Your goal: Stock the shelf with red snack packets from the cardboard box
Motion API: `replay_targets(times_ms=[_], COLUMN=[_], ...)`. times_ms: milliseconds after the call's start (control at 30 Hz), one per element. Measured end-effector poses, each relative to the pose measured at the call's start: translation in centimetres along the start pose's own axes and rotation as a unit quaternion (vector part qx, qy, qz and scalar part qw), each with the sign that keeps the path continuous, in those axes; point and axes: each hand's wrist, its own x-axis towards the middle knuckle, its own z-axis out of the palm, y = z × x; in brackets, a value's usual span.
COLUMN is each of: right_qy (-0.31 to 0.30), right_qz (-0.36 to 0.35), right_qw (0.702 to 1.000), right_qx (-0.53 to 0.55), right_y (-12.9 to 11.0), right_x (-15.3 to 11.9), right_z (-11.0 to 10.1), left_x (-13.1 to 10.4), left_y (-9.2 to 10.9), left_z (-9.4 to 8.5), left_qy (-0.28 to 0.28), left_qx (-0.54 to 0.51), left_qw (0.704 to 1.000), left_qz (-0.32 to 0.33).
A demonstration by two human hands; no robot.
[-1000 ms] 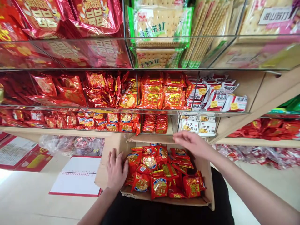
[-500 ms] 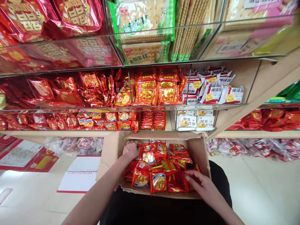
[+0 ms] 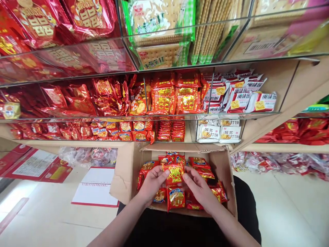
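Two hands hold one packet (image 3: 174, 174) between them. The left hand (image 3: 151, 183) pinches its left edge between thumb and fingers; the right hand (image 3: 199, 187) pinches its right edge likewise. The packet is red with gold print, held above the middle of one box (image 3: 123, 175), over the other red packets (image 3: 176, 199) lying in it. Those overlap and the hands cover some, so their full number cannot be told; one lies face up just below the held one. One flap of the box folds outward on the left, and its near edge lies over the lap (image 3: 248, 202).

Three shelf levels rise beyond the box. On the lowest, four white packets (image 3: 209, 132) show in two rows of two, with two stacks of thin red packets (image 3: 164, 131) to their left. On the middle one, two columns of red-and-gold packets (image 3: 162, 97) stand side by side. On the top one, two green packs (image 3: 158, 20) lie one above the other. One white card (image 3: 94, 193) lies on the floor, left of the box.
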Motion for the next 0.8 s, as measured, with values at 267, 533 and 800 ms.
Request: replay_targets(times_ms=[267, 533, 800], right_qy=[0.019, 0.070, 0.172], right_qz=[0.048, 0.053, -0.059], right_qw=[0.993, 0.994, 0.976], right_qx=[0.103, -0.069, -0.123], right_y=[1.7, 1.4, -3.3], right_x=[-0.8, -1.8, 0.0], right_z=[-0.2, -1.5, -6.6], left_x=[-0.3, -0.2, 2.2], left_y=[-1.2, -2.5, -0.3], left_z=[0.0, -0.3, -9.6], left_qy=[-0.081, -0.082, 0.275], left_qx=[-0.018, 0.154, 0.520], left_qw=[0.996, 0.982, 0.740], left_qz=[0.014, 0.068, 0.327])
